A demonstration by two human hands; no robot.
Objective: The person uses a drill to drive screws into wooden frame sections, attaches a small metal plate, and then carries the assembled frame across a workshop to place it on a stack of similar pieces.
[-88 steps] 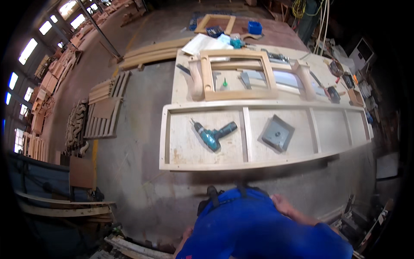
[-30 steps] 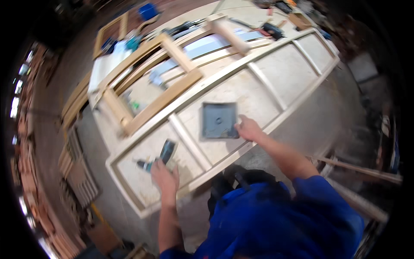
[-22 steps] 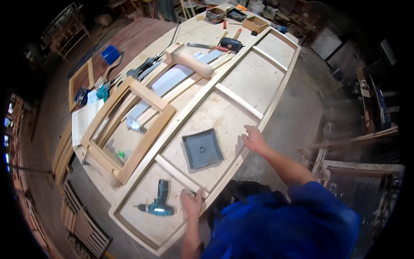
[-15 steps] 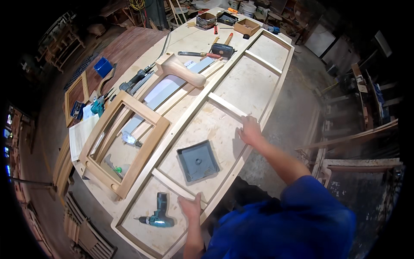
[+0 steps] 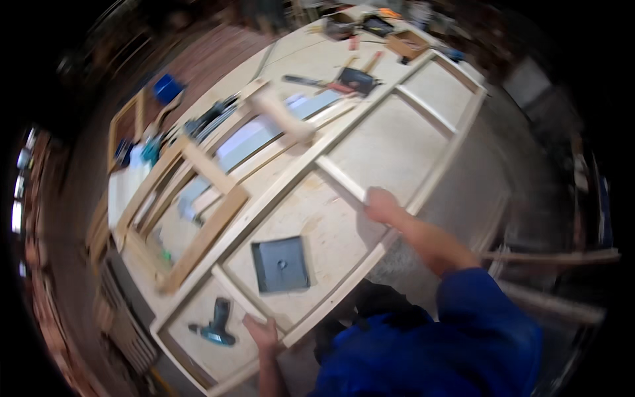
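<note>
A long pale wooden frame (image 5: 344,291) with crossbars between its rails lies on the workbench. My right hand (image 5: 383,205) is closed on the near end of the middle crossbar (image 5: 340,177). Lower left, my left hand (image 5: 262,332) grips the near end of another crossbar (image 5: 238,292), its thumb over the wood; the fingertips are blurred. Inside the frame's end compartment, left of that hand, lies a teal and black cordless drill (image 5: 217,324). A grey square tray (image 5: 280,264) sits in the compartment between my hands.
An arched wooden frame (image 5: 205,235) and a curved wooden piece (image 5: 281,116) lie beyond the long frame. Farther off are a black mallet (image 5: 357,81), a wooden box (image 5: 407,45) and a dark tray (image 5: 378,26). A blue bin (image 5: 167,88) stands at the left.
My view has turned, so the bench and everything on it appear at a different slant, with motion blur. Both hands remain at the same crossbars.
</note>
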